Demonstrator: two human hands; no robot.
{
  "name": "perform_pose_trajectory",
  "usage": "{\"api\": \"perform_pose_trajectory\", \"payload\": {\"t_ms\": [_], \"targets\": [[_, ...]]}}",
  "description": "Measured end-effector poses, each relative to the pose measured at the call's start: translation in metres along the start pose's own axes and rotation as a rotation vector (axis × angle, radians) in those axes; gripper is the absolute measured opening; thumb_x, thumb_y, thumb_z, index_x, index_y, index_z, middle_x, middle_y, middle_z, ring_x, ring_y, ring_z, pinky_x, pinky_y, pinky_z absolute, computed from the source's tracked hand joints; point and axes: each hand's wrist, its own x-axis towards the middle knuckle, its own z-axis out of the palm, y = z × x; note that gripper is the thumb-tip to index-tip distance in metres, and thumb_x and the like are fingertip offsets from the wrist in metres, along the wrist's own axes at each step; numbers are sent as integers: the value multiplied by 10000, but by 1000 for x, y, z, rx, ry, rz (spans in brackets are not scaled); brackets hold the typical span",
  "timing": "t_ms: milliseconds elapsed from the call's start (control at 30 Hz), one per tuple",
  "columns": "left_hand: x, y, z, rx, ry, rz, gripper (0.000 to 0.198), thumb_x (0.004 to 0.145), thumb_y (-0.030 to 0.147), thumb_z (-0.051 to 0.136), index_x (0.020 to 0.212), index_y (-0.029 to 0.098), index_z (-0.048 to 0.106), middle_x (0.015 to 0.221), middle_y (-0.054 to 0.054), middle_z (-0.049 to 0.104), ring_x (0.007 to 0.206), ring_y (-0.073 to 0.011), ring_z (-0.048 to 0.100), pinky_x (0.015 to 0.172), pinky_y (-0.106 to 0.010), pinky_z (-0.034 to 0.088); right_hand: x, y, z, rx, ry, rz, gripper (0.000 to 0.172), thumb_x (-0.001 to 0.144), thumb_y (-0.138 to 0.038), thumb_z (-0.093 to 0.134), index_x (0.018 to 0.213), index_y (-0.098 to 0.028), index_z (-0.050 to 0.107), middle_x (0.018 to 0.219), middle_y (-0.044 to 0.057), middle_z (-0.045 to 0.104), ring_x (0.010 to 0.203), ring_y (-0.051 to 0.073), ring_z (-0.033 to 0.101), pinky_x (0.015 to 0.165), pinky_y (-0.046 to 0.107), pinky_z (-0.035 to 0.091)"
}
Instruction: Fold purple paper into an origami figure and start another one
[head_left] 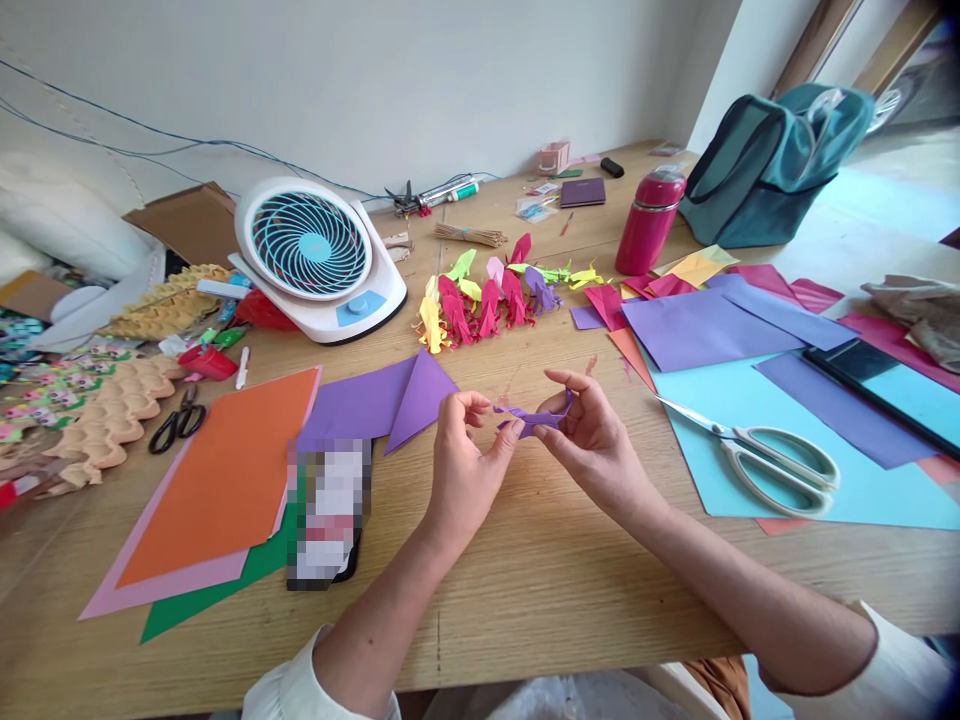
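Between both hands, a little above the wooden table, is a small folded piece of purple paper [541, 418] with thin strips curling from it. My left hand [469, 440] pinches its left end between thumb and fingers. At the other end, my right hand [589, 430] grips it, and a narrow strip rises by the index finger. Purple sheets [364, 405], one with a folded triangle, lie left of my hands. Beyond them sits a cluster of folded paper flowers [491, 295] in red, yellow, green, pink and purple. Scissors with pale handles [780, 460] rest to the right.
A white fan [322, 260] stands at the back left, near black scissors [178, 420]. Orange paper [225, 470] and a phone [330, 515] lie left. Blue paper [705, 420], a pink bottle [651, 220] and a teal bag [772, 170] are right.
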Motion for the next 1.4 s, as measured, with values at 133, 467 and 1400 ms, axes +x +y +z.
{"api": "perform_pose_trajectory", "payload": {"t_ms": [133,467,1400], "targets": [[2,-2,2,-417,-169,-233,304,821,309,699,1044,206,521,875,-5,633,810,-133,596,766,-264,454,0,2,0,-32,-1,-20,521,870,-367,692,1324,-292,447,896,1,564,743,158,531,652,295,450],[1,-2,1,-474,-203,-183,303,845,319,690,1067,210,515,875,-9,654,815,-128,621,793,-257,481,-1,-2,1,37,1,55,519,863,-396,698,1314,-273,472,837,-10,570,727,149,550,638,282,465],[4,4,-6,-328,-272,-55,487,829,200,679,1267,209,467,870,5,632,883,-146,646,883,-301,497,1,4,0,4,-170,67,412,880,-328,689,1245,-262,511,878,6,615,809,160,587,762,332,470]]}}
